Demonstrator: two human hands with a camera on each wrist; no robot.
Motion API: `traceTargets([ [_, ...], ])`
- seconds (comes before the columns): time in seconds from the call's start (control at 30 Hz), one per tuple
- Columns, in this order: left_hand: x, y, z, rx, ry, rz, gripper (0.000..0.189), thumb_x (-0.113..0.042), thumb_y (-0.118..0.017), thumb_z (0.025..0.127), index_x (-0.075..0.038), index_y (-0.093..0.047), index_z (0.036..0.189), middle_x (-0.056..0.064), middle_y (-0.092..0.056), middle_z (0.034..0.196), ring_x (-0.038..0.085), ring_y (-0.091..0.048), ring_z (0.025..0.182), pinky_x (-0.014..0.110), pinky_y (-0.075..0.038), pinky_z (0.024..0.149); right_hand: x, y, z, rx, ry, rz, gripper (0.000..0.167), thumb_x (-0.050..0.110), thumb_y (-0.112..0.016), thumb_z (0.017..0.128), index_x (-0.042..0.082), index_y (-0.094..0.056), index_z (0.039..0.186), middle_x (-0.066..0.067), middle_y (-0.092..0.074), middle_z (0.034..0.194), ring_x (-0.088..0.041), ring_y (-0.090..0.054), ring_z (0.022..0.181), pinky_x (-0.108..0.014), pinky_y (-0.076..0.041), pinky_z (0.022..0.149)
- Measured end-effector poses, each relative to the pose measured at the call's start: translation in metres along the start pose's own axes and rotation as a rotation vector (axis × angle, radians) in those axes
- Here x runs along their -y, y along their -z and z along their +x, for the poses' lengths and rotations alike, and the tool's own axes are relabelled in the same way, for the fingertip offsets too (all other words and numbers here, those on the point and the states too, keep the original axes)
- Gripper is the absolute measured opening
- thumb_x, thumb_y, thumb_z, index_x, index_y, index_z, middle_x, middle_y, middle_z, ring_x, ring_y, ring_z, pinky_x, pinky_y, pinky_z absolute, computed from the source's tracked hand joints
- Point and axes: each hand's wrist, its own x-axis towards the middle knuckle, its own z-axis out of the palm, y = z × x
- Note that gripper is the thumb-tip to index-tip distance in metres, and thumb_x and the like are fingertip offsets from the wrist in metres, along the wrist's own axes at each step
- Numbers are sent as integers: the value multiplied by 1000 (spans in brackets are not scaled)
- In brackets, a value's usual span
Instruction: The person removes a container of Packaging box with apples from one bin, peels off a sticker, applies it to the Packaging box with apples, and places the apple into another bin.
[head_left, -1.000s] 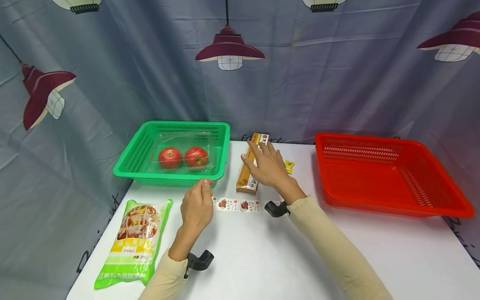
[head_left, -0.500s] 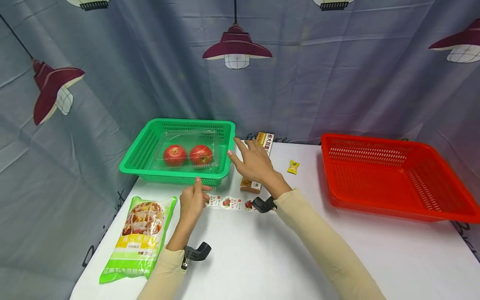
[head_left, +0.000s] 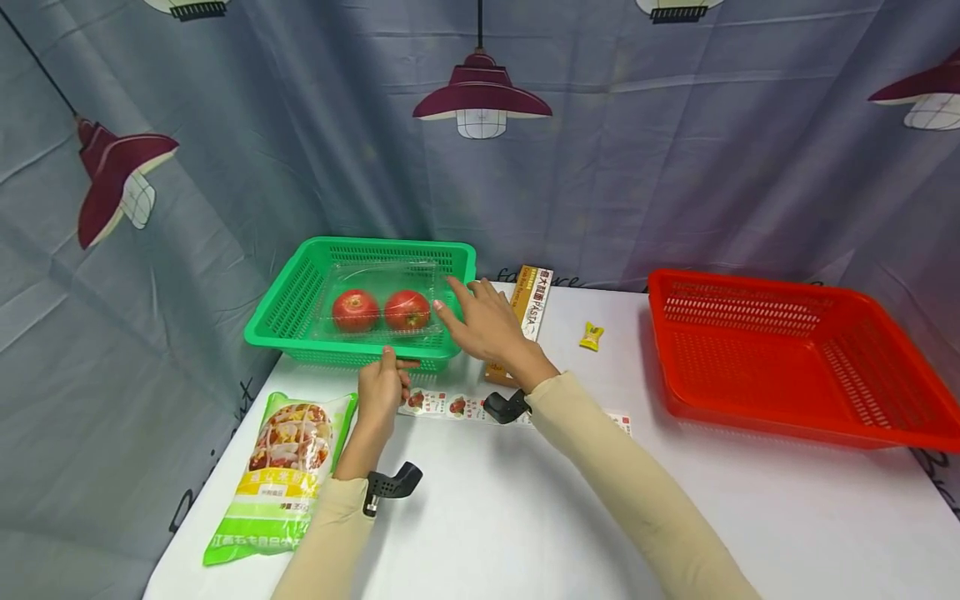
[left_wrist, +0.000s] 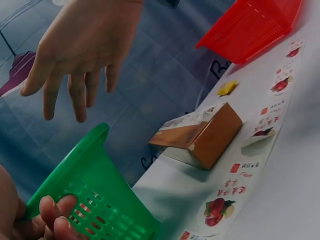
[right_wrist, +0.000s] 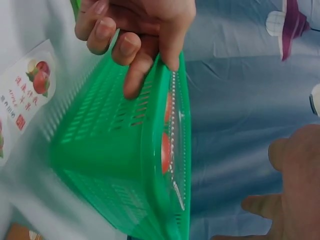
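In the head view my left hand is at the front rim of the green basket. The right wrist view shows my left hand pinching that rim, thumb on top and fingers curled against the outer wall. Over the basket's right side hovers my right hand, fingers spread and holding nothing; the left wrist view shows this hand apart from the rim. Inside the basket lies a clear plastic box with two red apples, seen through its lid.
Under my right forearm runs a strip of apple stickers. Behind it lies a pasta box, partly hidden by my right hand. A yellow wrapped candy sits farther right, before a red basket. At left lies a green food bag.
My right hand has moved left from above the pasta box to the green basket's right side. My left hand has shifted to the basket's front rim and now grips it.
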Motion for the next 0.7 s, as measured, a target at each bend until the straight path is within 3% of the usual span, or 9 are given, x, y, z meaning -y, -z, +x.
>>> traceTargets([
  [0.3, -8, 1, 1, 3, 45, -26, 59, -32, -29, 109, 15, -63, 101, 0, -47, 61, 8, -43, 46, 21, -37, 46, 17, -7, 19, 21, 28, 98, 66, 55, -32, 103, 18, -22, 158, -18, -35, 151, -32, -34, 138, -47, -32, 109],
  [0.7, -8, 2, 3, 39, 83, -46, 57, -32, -29, 109, 12, -63, 102, -1, -46, 62, 9, -44, 48, 22, -37, 47, 33, -18, 45, 72, -19, 184, 66, 53, -34, 104, 17, -20, 158, -20, -33, 152, -33, -34, 138, -48, -35, 107],
])
